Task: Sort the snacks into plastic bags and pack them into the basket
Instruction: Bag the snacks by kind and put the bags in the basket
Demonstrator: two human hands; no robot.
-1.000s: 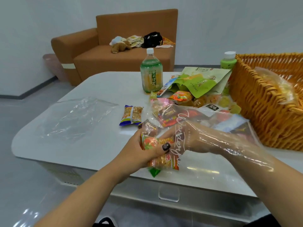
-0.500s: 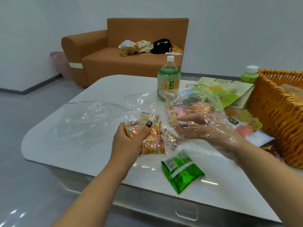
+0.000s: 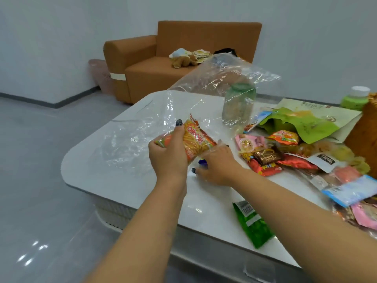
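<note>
Orange snack packets (image 3: pixel 193 140) sit gripped in your left hand (image 3: pixel 169 156), pushed into the clear plastic bag (image 3: pixel 173 119). Your right hand (image 3: pixel 218 166) reaches toward a blue packet (image 3: pixel 203 161) on the desk (image 3: pixel 204 201); its grip I cannot tell.

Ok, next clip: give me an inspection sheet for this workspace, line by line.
Surface: white rounded table, glossy.
Job's things: orange snack packet in clear plastic bag; wicker basket at right edge; mixed snack pile.
Clutter: green snack packet near front edge; green-capped drink bottle behind the bag; large green pouch.
Grippers: left hand grips the packet; right hand low at the table, fingers partly hidden.
Cables: nothing seen.
Surroundings: brown sofa with a soft toy, grey floor.
</note>
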